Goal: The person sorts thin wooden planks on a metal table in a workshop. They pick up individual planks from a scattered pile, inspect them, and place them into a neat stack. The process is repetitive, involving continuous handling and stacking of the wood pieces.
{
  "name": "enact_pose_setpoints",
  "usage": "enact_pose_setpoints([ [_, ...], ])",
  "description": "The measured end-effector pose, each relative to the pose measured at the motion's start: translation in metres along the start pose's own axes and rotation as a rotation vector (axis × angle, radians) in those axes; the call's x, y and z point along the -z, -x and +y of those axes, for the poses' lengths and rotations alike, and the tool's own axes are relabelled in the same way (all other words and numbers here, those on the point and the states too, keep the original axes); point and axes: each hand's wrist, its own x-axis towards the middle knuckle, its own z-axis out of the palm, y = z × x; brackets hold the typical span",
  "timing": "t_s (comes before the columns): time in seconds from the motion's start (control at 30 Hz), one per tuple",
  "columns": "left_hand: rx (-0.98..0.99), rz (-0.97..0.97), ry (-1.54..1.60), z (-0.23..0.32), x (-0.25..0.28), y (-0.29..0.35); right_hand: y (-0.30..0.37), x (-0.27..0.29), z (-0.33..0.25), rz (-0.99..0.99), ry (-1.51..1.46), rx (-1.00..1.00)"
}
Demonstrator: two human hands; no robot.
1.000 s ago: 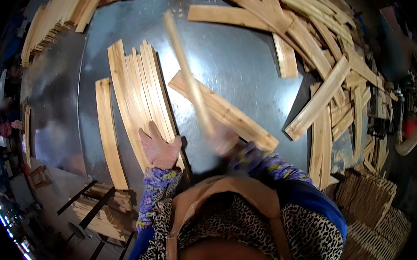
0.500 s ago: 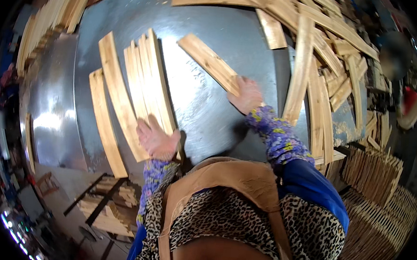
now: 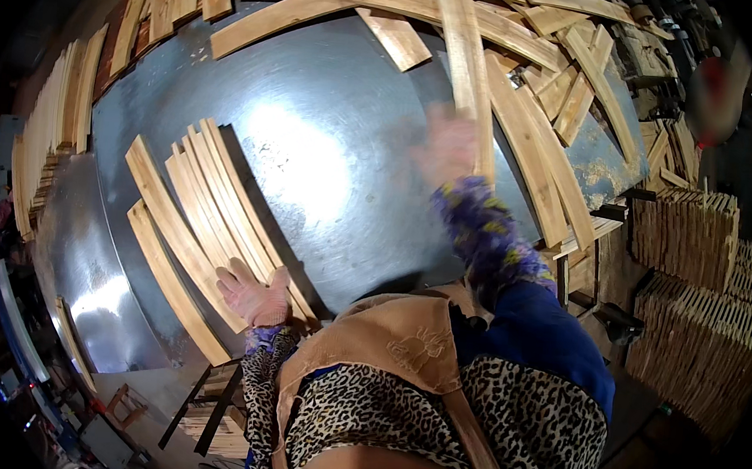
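My left hand (image 3: 252, 294) lies open, fingers spread, on the near end of a row of narrow wooden strips (image 3: 213, 197), packed side by side at the left of the metal table (image 3: 363, 173). Two wooden boards (image 3: 172, 220) rest just left of that row, their near ends close to my hand. At the upper right, my right hand (image 3: 448, 144) is smeared by motion beside a long wooden plank (image 3: 463, 62). Its fingers cannot be made out, and whether it touches the plank is unclear.
Loose planks (image 3: 529, 158) lie crisscrossed along the far and right sides. A row of upright boards (image 3: 53, 107) lines the far left. Stacked wood bundles (image 3: 685, 239) stand right of the table. Below left is a dark metal frame (image 3: 207, 406).
My right hand has moved up toward the long plank and no longer holds the short board. The strip row by my left hand looks wider. The whole view has turned and shifted.
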Motion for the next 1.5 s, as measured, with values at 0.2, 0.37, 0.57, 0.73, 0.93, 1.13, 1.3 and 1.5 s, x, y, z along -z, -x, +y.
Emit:
enact_pose_setpoints([
  [0.2,-0.047,0.074,0.008,-0.006,-0.009,0.000,0.005,0.043,0.045,-0.061,-0.538,-0.119],
  [0.37,-0.073,0.124,0.024,-0.027,-0.023,-0.019,0.121,-0.039,-0.089,-0.583,-0.818,0.456],
  [0.57,0.138,-0.038,-0.134,0.005,-0.010,-0.011,0.080,0.043,-0.165,-0.993,-0.415,0.969],
  [0.73,0.184,-0.131,-0.040,0.005,-0.005,-0.004,-0.160,0.063,0.002,0.155,-0.102,0.396],
  [0.93,0.000,0.085,-0.174,0.023,-0.017,-0.016,-0.280,0.093,0.102,-0.041,0.307,0.488],
  [1.13,-0.196,0.000,1.475,0.212,-0.124,-0.022,-0.203,0.136,-0.037,-0.555,-0.151,0.734],
  [1.3,0.162,-0.420,1.697,0.263,-0.098,-0.054,-0.280,0.115,-0.051,0.057,0.156,0.899],
  [1.5,0.241,-0.294,1.262,0.189,-0.036,-0.048,-0.262,0.111,-0.092,-0.065,0.223,0.909],
])
